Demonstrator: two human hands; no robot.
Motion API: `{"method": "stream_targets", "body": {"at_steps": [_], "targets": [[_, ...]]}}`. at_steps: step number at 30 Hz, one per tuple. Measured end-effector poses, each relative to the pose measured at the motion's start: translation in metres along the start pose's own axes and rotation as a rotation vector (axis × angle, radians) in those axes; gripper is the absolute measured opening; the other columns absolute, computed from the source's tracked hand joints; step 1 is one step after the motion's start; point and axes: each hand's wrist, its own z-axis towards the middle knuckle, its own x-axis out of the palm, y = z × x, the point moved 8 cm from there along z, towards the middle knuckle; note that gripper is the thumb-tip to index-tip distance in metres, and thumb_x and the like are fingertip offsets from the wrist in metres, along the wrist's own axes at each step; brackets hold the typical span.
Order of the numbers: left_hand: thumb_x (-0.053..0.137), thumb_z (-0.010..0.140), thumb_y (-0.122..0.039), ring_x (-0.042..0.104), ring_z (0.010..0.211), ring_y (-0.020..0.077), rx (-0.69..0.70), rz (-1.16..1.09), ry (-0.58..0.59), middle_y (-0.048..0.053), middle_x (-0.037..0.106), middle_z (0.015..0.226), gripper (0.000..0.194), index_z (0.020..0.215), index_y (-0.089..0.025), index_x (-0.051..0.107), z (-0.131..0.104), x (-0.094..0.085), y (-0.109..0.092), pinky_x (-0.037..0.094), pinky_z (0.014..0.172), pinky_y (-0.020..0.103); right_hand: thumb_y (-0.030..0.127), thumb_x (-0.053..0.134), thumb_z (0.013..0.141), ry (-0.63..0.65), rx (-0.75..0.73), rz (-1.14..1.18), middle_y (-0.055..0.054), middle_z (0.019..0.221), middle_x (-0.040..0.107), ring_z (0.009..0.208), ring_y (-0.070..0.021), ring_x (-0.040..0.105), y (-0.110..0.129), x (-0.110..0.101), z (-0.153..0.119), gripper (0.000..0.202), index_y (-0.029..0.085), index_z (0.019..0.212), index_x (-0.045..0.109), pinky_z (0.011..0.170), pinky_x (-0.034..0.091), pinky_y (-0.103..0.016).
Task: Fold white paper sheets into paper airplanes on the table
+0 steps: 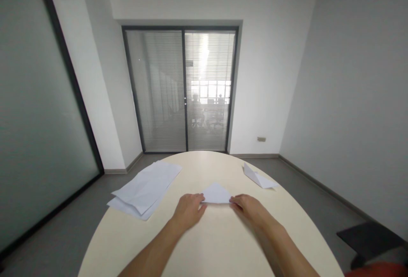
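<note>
A small sheet of white paper (pixel 216 193), folded to a peak at its far side, lies in front of me on the table. My left hand (pixel 190 207) pinches its left corner between thumb and fingers. At the opposite corner, my right hand (pixel 245 206) grips the paper the same way. The near edge of the paper runs straight between the two hands. Farther right rests a folded white paper piece (pixel 259 178), with part of it standing up from the tabletop; neither hand touches it.
Several loose white sheets (pixel 148 187) overlap at the left of the round cream table (pixel 210 243). A dark flat object (pixel 371 239) and something red (pixel 379 269) show at the lower right, beyond the table edge. A glass door with blinds (pixel 183 90) stands at the back.
</note>
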Motion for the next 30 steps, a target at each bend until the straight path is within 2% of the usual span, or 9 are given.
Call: {"method": "stream_targets", "body": {"at_steps": [3, 8, 12, 16, 19, 23, 30], "targets": [[0.038, 0.096, -0.026, 0.065, 0.099, 0.0226, -0.014, -0.022, -0.016, 0.005, 0.071, 0.108, 0.03, 0.111, -0.025, 0.065, 0.002, 0.001, 0.005, 0.046, 0.091, 0.034, 0.019, 0.045, 0.087, 0.066, -0.034, -0.014, -0.008, 0.102, 0.07, 0.094, -0.0209, 0.066, -0.002, 0.004, 0.001, 0.033, 0.026, 0.106, 0.072, 0.086, 0.045, -0.027], [0.037, 0.095, -0.02, 0.065, 0.098, 0.0194, -0.054, -0.084, -0.05, 0.003, 0.071, 0.106, 0.032, 0.108, -0.023, 0.066, 0.006, 0.001, 0.015, 0.046, 0.089, 0.029, 0.017, 0.047, 0.086, 0.014, 0.065, -0.066, -0.009, 0.105, 0.071, 0.099, -0.0233, 0.066, -0.012, -0.005, 0.003, 0.045, 0.027, 0.127, 0.062, 0.087, 0.044, -0.03], [0.041, 0.093, -0.018, 0.064, 0.099, 0.0184, -0.04, -0.113, -0.064, 0.003, 0.069, 0.108, 0.028, 0.108, -0.021, 0.064, 0.006, 0.001, 0.018, 0.044, 0.089, 0.027, 0.016, 0.049, 0.084, 0.018, 0.1, -0.07, -0.007, 0.106, 0.072, 0.102, -0.0233, 0.065, -0.01, -0.007, 0.003, 0.038, 0.027, 0.116, 0.067, 0.086, 0.043, -0.029], [0.043, 0.094, -0.022, 0.063, 0.099, 0.0186, -0.043, -0.128, -0.073, 0.003, 0.068, 0.108, 0.025, 0.107, -0.022, 0.064, 0.008, 0.006, 0.021, 0.044, 0.089, 0.027, 0.019, 0.048, 0.083, 0.011, 0.073, -0.037, -0.008, 0.103, 0.073, 0.101, -0.0226, 0.065, -0.004, -0.009, 0.001, 0.03, 0.023, 0.103, 0.07, 0.085, 0.043, -0.028], [0.039, 0.098, -0.025, 0.061, 0.098, 0.0186, -0.059, -0.131, -0.089, 0.004, 0.068, 0.103, 0.027, 0.104, -0.022, 0.064, 0.008, 0.007, 0.024, 0.043, 0.088, 0.027, 0.025, 0.045, 0.087, -0.012, 0.047, 0.041, -0.01, 0.106, 0.072, 0.101, -0.0221, 0.064, -0.003, -0.01, 0.0, 0.03, 0.02, 0.107, 0.067, 0.086, 0.043, -0.028], [0.038, 0.099, -0.026, 0.059, 0.099, 0.0185, -0.113, -0.109, -0.104, 0.005, 0.066, 0.101, 0.026, 0.103, -0.022, 0.064, 0.008, 0.005, 0.029, 0.042, 0.087, 0.026, 0.029, 0.04, 0.091, -0.039, 0.11, 0.123, -0.011, 0.103, 0.071, 0.095, -0.0221, 0.065, -0.014, -0.007, 0.0, 0.034, 0.018, 0.115, 0.061, 0.08, 0.044, -0.029], [0.045, 0.097, -0.025, 0.057, 0.1, 0.0178, -0.189, -0.061, -0.091, 0.005, 0.065, 0.103, 0.021, 0.107, -0.022, 0.063, 0.011, 0.006, 0.032, 0.04, 0.085, 0.025, 0.028, 0.042, 0.091, -0.105, 0.178, 0.088, -0.01, 0.095, 0.07, 0.086, -0.0212, 0.064, -0.024, 0.002, 0.005, 0.025, 0.018, 0.105, 0.06, 0.075, 0.042, -0.028]]}}
